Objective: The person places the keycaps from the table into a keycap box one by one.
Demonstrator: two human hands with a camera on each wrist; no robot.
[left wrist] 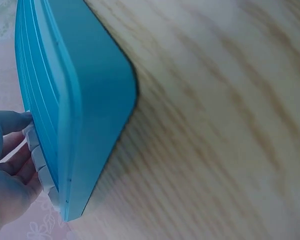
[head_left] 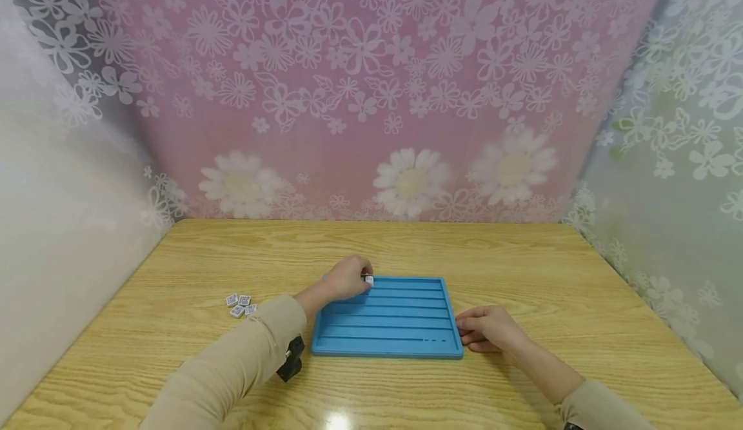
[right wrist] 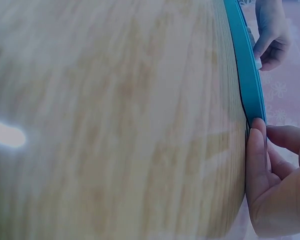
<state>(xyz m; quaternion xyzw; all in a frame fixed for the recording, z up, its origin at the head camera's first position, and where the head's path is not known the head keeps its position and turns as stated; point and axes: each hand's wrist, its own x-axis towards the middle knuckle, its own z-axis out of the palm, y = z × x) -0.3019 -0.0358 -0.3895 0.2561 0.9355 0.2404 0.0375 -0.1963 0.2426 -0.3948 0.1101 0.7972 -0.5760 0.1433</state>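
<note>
A blue tray [head_left: 386,355] with long parallel ridges lies on the table. At its far left corner my left hand [head_left: 346,278] pinches a small white tile [head_left: 369,281] between thumb and fingers. The left wrist view shows several white tiles [left wrist: 38,157] in a row along the tray's far side, partly behind the fingers. My right hand [head_left: 490,330] is at the tray's right edge, thumb and fingers gripping the rim in the right wrist view.
Several loose white tiles [head_left: 244,300] with dark printed marks lie left of the tray on the wood-grain table [head_left: 522,262]. A flowered pink cloth [head_left: 360,95] hangs behind the table, with pale patterned cloths at both sides.
</note>
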